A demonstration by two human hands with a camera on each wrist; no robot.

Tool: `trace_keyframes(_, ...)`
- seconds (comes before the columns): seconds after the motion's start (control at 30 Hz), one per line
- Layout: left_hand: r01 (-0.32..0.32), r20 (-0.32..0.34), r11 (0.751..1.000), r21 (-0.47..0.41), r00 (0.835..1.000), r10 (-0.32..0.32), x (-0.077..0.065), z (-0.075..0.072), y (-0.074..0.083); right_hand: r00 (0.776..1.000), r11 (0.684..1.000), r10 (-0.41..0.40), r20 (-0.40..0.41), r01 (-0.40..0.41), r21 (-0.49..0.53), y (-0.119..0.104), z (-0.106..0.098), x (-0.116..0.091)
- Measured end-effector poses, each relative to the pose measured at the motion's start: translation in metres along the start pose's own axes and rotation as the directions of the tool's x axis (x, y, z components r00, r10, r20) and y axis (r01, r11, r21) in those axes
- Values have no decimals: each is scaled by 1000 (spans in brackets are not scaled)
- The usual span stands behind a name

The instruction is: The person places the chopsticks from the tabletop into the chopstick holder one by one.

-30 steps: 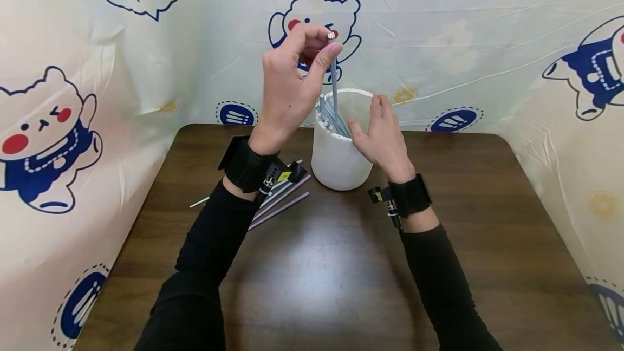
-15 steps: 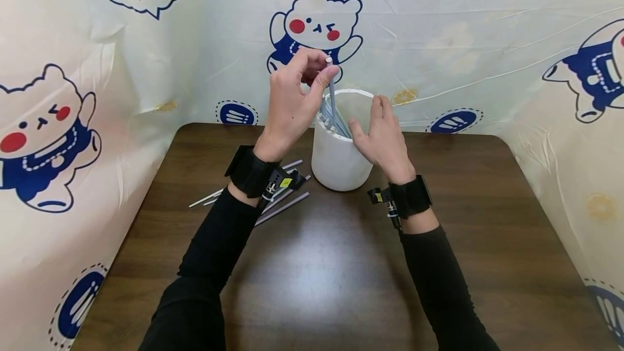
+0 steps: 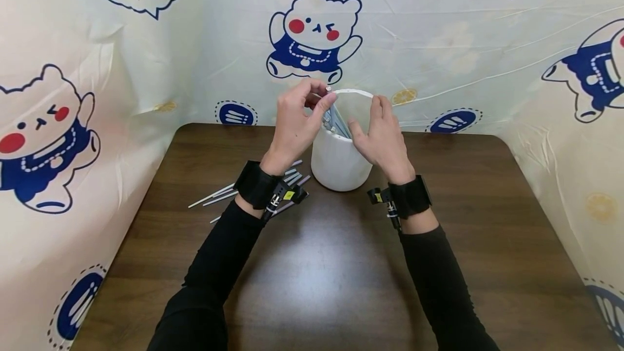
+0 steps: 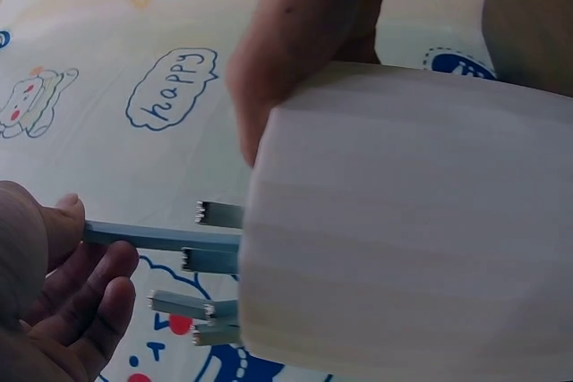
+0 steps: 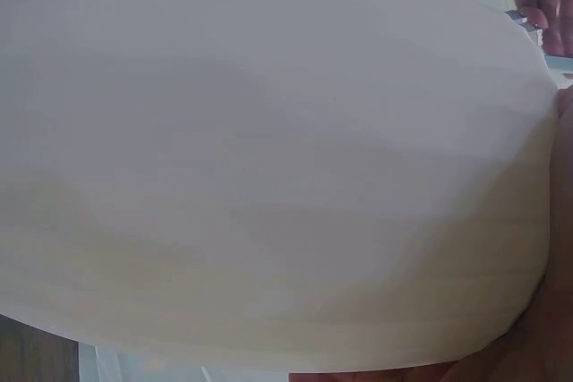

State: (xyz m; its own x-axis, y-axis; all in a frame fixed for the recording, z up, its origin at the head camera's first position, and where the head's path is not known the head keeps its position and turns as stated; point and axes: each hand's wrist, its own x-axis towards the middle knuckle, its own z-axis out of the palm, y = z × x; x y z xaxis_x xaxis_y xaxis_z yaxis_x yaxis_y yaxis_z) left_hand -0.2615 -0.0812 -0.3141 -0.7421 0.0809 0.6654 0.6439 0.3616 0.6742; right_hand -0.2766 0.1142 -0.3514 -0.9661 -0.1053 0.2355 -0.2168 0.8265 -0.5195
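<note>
My left hand (image 3: 299, 126) pinches the upper end of a thin light-blue stick (image 4: 161, 236) between thumb and fingers. The stick's lower part is hidden inside a white cylindrical container (image 3: 341, 164), which stands upright on the table. Several similar blue-grey sticks (image 3: 340, 125) lean against the container's left side, their jagged, pale ends showing past the rim in the left wrist view. At the rim's right side, my right hand (image 3: 385, 142) holds the container, thumb at the near edge and fingers farther back. The container's wall fills most of the right wrist view.
Several loose thin sticks (image 3: 213, 195), grey and purplish, lie on the brown wooden table (image 3: 317, 280) left of the container, partly under my left wrist. A printed sheet (image 3: 234, 47) with cartoon bears hangs behind the table and at both sides.
My left hand has come down with the stick, from high above the container to its rim, so the stick sits deeper inside. My right hand and the container have stayed in place.
</note>
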Motion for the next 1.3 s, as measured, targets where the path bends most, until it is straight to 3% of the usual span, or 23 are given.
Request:
trace_keyframes(0.27,-7,40,1000,15,999,6,-10,8,-10,1000,1000,-4,-1,4,4,0,0,-1)
trace_keyframes(0.63,-28,23,993,117,999,25,-22,13,-19,1000,1000,-14,-7,14,-1,-1,-1,-1)
trace_keyframes(1.07,-50,-3,995,92,999,51,-31,9,-23,1000,1000,21,12,-21,-10,1,-2,-2)
trace_keyframes(1.17,-19,-38,997,76,999,22,-36,1,-30,1000,1000,16,9,-16,-5,1,-2,-1)
trace_keyframes(1.3,83,-65,992,96,995,-76,-45,-12,-43,1000,1000,0,4,0,0,1,-1,-1)
